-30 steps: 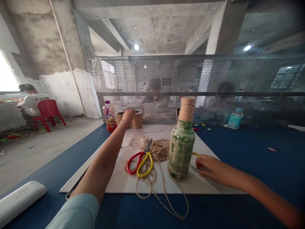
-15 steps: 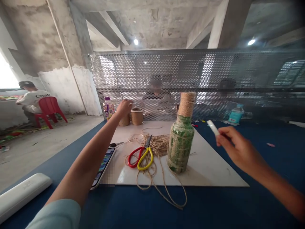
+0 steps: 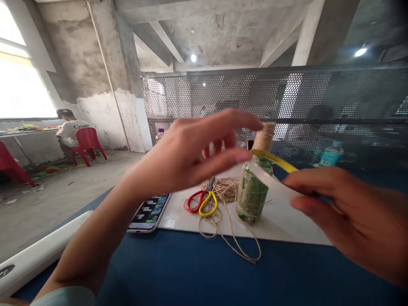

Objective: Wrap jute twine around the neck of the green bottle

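Observation:
My right hand (image 3: 347, 212) grips a ring that looks like a roll of white tape (image 3: 266, 176), pale on its near face with a yellow inner band. My left hand (image 3: 197, 151), blurred, reaches across with thumb and index finger apart; its thumb tip is close to the ring's left end, and I cannot tell if they touch. Behind the ring stands a bottle (image 3: 251, 195) wrapped in twine, its neck fully wound and green showing on its body. Red-and-yellow-handled scissors (image 3: 204, 204) lie on a heap of twine (image 3: 228, 189) left of the bottle.
A phone (image 3: 149, 214) lies left of the white board (image 3: 287, 225) on the blue table (image 3: 178, 263). A long white case (image 3: 47, 246) rests at the left edge. A perforated metal screen (image 3: 191, 97) closes the back, near a blue-labelled bottle (image 3: 331, 154). Someone sits beyond, by a red chair (image 3: 91, 142).
My left hand has come back from the brown cups to the middle. My right hand has brought the tape roll leftward and closer, turning it so its yellow inside shows. The view has shifted left.

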Tool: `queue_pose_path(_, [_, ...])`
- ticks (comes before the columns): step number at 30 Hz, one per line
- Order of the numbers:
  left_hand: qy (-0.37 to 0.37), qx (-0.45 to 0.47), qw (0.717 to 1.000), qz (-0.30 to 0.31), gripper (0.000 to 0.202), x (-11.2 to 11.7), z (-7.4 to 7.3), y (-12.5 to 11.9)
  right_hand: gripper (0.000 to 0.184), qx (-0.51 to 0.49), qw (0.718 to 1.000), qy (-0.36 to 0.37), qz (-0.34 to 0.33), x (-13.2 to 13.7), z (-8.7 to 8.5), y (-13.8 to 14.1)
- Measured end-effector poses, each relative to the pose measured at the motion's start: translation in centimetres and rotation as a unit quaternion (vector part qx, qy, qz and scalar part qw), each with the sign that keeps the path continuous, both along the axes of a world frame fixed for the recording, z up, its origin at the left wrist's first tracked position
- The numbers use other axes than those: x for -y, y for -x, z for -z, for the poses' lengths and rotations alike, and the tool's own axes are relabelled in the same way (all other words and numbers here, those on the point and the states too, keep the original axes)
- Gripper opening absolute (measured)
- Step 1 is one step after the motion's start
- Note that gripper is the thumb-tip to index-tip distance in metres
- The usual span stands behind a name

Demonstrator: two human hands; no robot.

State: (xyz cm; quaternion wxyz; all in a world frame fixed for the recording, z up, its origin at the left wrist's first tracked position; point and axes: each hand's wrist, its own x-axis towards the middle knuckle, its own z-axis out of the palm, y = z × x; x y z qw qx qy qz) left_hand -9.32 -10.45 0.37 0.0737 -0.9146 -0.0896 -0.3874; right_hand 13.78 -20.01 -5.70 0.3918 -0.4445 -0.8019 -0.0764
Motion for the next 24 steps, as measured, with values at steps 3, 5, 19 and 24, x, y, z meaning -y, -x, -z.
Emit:
queue_pose_path(3, [-0.038, -0.027, 0.998, -0.031, 0.022, 1.0, 0.5, 0.2, 0.008, 0.008, 0.999, -0.035, -0.031, -1.6, -1.8, 2.7])
queue_pose_path(5, [-0.054, -0.033, 0.997, -0.047, 0.017, 0.4, 0.6, 0.7, 0.013, -0.003, 0.999, -0.007, -0.048, -2.6, -2.5, 3.2])
queue_pose_path(19, [0.039, -0.083, 0.996, -0.006, 0.026, -3.7, 0.6, 2.5, 0.025, 0.051, 0.984, 0.118, -0.126, -6.4, -3.6, 1.4])
queue_pose_path(24, [0.047, -0.064, 0.997, 0.002, 0.040, -4.3, 0.7, 2.5, 0.020, 0.029, 0.984, 0.122, -0.123, -6.6, -3.0, 0.8])
